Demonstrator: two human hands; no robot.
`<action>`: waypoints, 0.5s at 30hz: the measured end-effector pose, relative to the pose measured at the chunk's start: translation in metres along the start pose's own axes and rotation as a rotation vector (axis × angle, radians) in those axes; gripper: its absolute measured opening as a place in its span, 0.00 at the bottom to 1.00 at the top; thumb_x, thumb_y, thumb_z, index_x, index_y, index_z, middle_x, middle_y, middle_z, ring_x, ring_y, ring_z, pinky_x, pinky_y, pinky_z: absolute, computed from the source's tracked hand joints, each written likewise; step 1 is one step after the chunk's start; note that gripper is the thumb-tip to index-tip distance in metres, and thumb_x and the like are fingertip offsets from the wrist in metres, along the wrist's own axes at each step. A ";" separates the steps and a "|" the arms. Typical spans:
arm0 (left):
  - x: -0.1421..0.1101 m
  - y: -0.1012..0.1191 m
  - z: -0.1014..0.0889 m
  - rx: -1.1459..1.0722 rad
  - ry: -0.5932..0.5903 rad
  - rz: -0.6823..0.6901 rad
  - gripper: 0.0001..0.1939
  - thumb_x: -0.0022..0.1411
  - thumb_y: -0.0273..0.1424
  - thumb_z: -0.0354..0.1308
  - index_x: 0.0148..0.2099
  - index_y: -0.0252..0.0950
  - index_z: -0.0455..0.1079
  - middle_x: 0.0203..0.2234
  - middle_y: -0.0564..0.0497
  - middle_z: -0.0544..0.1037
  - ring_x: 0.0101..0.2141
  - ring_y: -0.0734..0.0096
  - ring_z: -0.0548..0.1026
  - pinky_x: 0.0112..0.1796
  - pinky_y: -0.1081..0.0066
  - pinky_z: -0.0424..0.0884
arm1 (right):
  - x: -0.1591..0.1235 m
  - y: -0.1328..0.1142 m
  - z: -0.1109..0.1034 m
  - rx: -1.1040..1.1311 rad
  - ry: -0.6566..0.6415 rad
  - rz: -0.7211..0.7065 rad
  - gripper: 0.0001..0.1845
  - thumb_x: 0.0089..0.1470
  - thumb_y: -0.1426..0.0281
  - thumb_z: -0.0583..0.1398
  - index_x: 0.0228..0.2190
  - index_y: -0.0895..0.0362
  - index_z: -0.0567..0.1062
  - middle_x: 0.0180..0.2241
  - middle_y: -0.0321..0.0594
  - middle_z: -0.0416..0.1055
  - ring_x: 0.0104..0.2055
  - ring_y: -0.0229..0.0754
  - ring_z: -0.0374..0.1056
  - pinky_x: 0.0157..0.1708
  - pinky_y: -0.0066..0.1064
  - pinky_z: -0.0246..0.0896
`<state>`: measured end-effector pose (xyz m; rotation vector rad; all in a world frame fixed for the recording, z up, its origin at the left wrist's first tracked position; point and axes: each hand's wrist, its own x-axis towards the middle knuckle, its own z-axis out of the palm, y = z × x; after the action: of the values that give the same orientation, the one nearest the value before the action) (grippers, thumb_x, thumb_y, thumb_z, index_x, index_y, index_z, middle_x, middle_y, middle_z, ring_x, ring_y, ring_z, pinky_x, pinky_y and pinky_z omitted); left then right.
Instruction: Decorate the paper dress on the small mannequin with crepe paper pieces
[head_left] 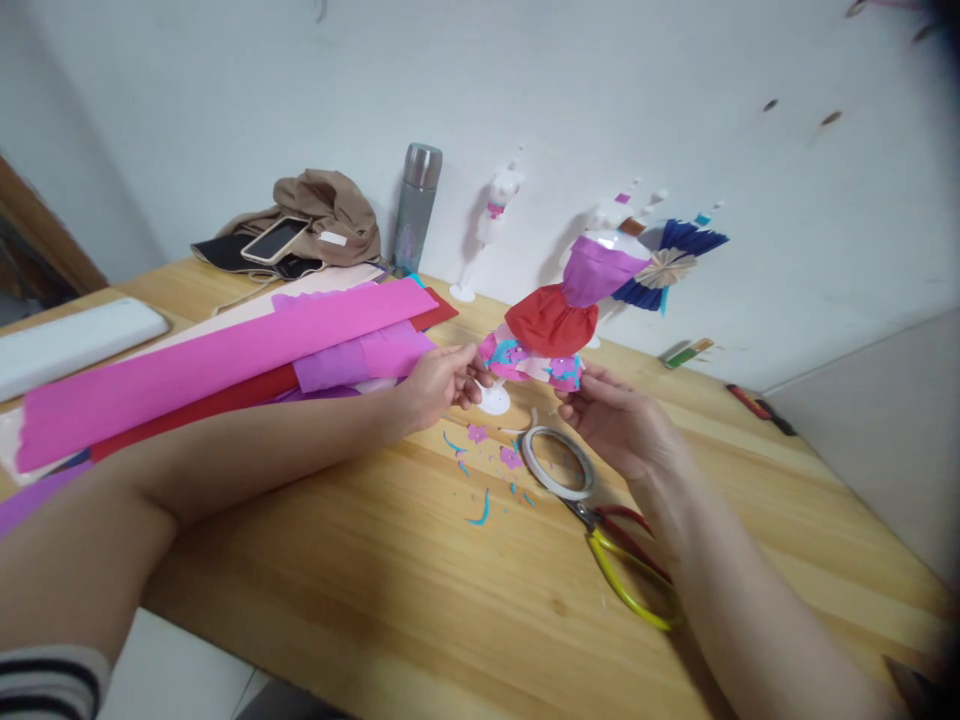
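My left hand (442, 384) pinches the left end of a pale pink paper strip (534, 367), decorated with pink, purple and blue cut-out pieces. At its other end, my right hand (616, 415) grips the strip between thumb and fingers. The strip spans just below the red paper skirt (555, 318) of a small white mannequin with a purple paper top (600, 272); whether they touch, I cannot tell. A round white base (493, 399) shows underneath. Below my hands lie purple paper flowers (511, 457), blue scraps (480, 508), a roll of white tape (534, 462) and yellow-and-red-handled scissors (619, 575).
Coloured paper sheets (225, 365) spread over the left of the wooden table (420, 610). Behind stand a grey flask (417, 210), another white mannequin (491, 215) and one with dark blue pleated paper (686, 240). A red-and-black cutter (757, 406) lies far right; a brown cloth bag (337, 205) back left.
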<state>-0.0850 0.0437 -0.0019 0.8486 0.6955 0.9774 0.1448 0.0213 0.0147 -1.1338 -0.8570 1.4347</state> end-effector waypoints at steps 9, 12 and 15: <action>0.000 -0.001 0.000 0.058 0.121 -0.026 0.13 0.73 0.31 0.47 0.34 0.33 0.65 0.21 0.52 0.74 0.14 0.81 0.67 0.17 0.79 0.58 | 0.004 0.000 -0.014 -0.287 0.101 -0.095 0.16 0.42 0.66 0.72 0.36 0.50 0.78 0.29 0.33 0.77 0.28 0.36 0.73 0.24 0.25 0.68; 0.001 -0.001 0.000 0.116 0.172 -0.040 0.10 0.72 0.26 0.46 0.37 0.33 0.66 0.22 0.53 0.74 0.15 0.82 0.66 0.18 0.79 0.58 | 0.005 0.001 -0.016 -0.295 0.107 -0.084 0.17 0.40 0.66 0.72 0.34 0.50 0.78 0.28 0.33 0.76 0.28 0.36 0.72 0.24 0.25 0.67; 0.004 -0.002 0.000 0.327 0.169 -0.031 0.08 0.67 0.20 0.48 0.39 0.32 0.68 0.23 0.55 0.72 0.18 0.83 0.67 0.20 0.80 0.59 | 0.004 -0.002 -0.015 -0.429 0.088 -0.078 0.17 0.38 0.62 0.72 0.31 0.52 0.77 0.28 0.35 0.76 0.27 0.36 0.71 0.23 0.26 0.64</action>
<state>-0.0825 0.0464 -0.0042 1.0435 1.0296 0.9274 0.1596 0.0242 0.0117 -1.4526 -1.1675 1.1551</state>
